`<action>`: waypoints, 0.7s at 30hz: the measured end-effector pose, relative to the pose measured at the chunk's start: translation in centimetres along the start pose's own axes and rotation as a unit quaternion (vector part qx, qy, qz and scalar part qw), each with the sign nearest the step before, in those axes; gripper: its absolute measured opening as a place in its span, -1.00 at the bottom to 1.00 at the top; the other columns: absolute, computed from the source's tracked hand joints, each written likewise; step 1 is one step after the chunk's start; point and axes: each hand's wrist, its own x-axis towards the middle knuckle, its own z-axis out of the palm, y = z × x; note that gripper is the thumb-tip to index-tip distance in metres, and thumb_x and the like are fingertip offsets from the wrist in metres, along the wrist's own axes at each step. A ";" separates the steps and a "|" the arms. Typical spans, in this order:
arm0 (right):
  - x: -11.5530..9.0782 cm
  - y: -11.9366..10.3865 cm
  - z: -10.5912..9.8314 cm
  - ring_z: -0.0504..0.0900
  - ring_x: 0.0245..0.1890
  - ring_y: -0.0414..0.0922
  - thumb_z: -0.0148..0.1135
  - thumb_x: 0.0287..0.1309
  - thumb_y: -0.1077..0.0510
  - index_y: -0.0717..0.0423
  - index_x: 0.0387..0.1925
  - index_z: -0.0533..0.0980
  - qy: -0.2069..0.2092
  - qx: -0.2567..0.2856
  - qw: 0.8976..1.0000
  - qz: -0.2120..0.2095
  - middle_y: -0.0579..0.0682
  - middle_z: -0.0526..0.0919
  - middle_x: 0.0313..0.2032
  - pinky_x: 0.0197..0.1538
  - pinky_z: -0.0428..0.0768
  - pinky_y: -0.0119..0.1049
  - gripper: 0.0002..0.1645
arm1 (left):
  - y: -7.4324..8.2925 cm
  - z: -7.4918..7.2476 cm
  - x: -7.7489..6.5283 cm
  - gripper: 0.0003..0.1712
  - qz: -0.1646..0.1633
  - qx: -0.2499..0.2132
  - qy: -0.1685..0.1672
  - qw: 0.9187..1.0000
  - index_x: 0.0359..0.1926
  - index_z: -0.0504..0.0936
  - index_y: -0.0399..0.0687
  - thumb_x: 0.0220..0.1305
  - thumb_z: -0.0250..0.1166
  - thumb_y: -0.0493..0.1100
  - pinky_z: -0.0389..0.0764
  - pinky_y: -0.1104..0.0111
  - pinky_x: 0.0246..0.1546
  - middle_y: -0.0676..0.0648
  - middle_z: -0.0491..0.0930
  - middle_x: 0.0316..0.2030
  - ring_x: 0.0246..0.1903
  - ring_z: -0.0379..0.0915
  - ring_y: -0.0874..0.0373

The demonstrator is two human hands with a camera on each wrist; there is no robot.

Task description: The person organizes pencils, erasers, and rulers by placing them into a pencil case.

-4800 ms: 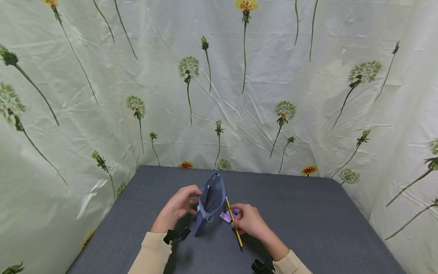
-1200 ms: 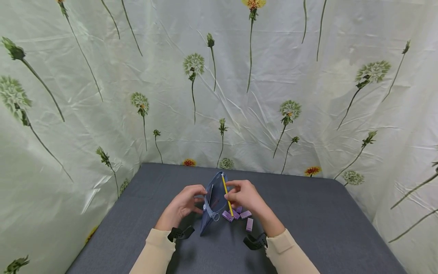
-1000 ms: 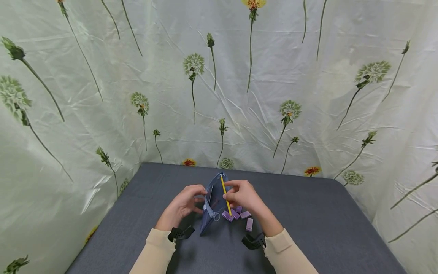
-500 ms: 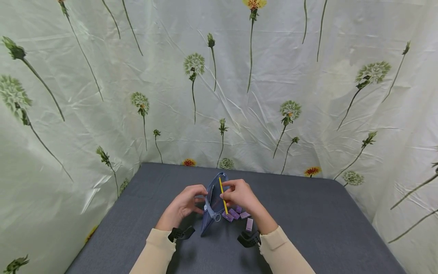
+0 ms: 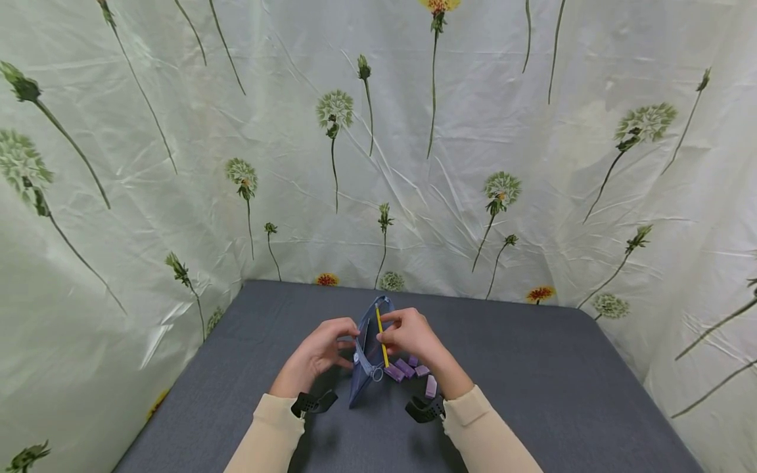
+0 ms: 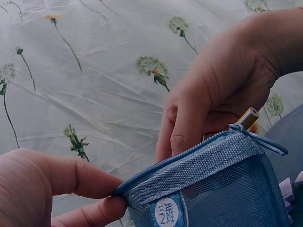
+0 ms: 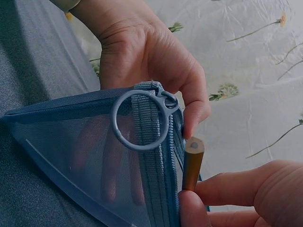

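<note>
A blue mesh zip pencil pouch (image 5: 359, 378) stands with its mouth open between the hands. My left hand (image 5: 322, 348) pinches the pouch's zipper edge between thumb and fingers, as the left wrist view shows. A yellow pencil (image 5: 382, 341) is pinched by my right hand (image 5: 411, 335), lying along the pouch opening. The pencil's flat end shows close to the zipper's ring pull (image 7: 139, 120) in the right wrist view. Inside the pouch a thin dark stick-like item (image 5: 365, 332) leans against the wall. Part of the pencil is hidden behind the right fingers.
Several small purple blocks (image 5: 405, 368) lie on the grey table (image 5: 532, 387) right of the pouch, under the right hand. One purple block (image 5: 431, 386) lies nearer the right wrist. A white curtain (image 5: 437, 217) with dandelion prints hangs behind the table.
The right hand has lifted the pencil off the table and carried it left to the pouch's mouth. Purple blocks once behind that hand now show. The left hand keeps its hold.
</note>
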 end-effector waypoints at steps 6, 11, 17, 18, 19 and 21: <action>0.4 0.1 0.4 0.68 -0.59 -0.13 0.42 0.11 0.30 0.38 0.21 0.50 -0.001 -0.001 1.000 0.005 0.13 0.72 -0.41 -0.34 0.70 -0.14 -0.39 | 0.0 0.0 0.0 -0.79 -0.002 0.000 -0.004 1.000 -0.56 0.52 0.03 0.22 0.24 -0.21 0.55 -0.25 -0.40 -0.20 0.50 -0.15 0.02 0.43 -0.34; 0.6 0.2 0.7 0.68 -0.59 -0.14 0.42 0.10 0.31 0.39 0.20 0.51 -0.004 0.004 1.000 0.009 0.07 0.70 -0.45 -0.35 0.70 -0.16 -0.40 | 0.0 -0.1 0.1 -0.78 0.000 0.000 -0.005 1.000 -0.55 0.52 0.03 0.25 0.22 -0.22 0.54 -0.27 -0.40 -0.19 0.48 -0.16 0.01 0.42 -0.34; 0.6 0.0 0.9 0.69 -0.58 -0.12 0.42 0.12 0.31 0.40 0.20 0.50 -0.007 0.002 1.000 0.015 0.07 0.69 -0.45 -0.37 0.69 -0.19 -0.40 | -0.1 -0.1 0.1 -0.77 0.000 -0.001 -0.007 1.000 -0.55 0.52 0.02 0.27 0.20 -0.22 0.54 -0.27 -0.40 -0.21 0.47 -0.16 0.00 0.42 -0.33; 0.6 0.0 0.9 0.69 -0.58 -0.12 0.41 0.12 0.31 0.40 0.20 0.50 -0.008 0.002 1.000 0.016 0.07 0.69 -0.45 -0.38 0.69 -0.20 -0.40 | -0.1 -0.1 0.1 -0.77 0.000 -0.001 -0.008 1.000 -0.55 0.52 0.02 0.27 0.20 -0.22 0.54 -0.27 -0.40 -0.22 0.47 -0.16 0.00 0.42 -0.33; 0.6 -0.1 0.9 0.69 -0.58 -0.11 0.41 0.13 0.31 0.40 0.20 0.50 -0.008 0.002 1.000 0.018 0.07 0.69 -0.44 -0.38 0.69 -0.21 -0.40 | -0.1 -0.1 0.0 -0.78 0.001 -0.001 -0.010 1.000 -0.55 0.52 0.02 0.27 0.20 -0.22 0.54 -0.27 -0.39 -0.23 0.47 -0.16 -0.01 0.42 -0.33; 0.6 -0.1 0.9 0.69 -0.57 -0.10 0.41 0.13 0.31 0.41 0.20 0.49 -0.010 0.002 1.000 0.018 0.08 0.69 -0.44 -0.39 0.68 -0.22 -0.40 | 0.0 -0.1 0.0 -0.78 0.001 0.001 -0.011 1.000 -0.54 0.53 0.02 0.26 0.21 -0.22 0.54 -0.27 -0.39 -0.23 0.47 -0.16 -0.01 0.42 -0.33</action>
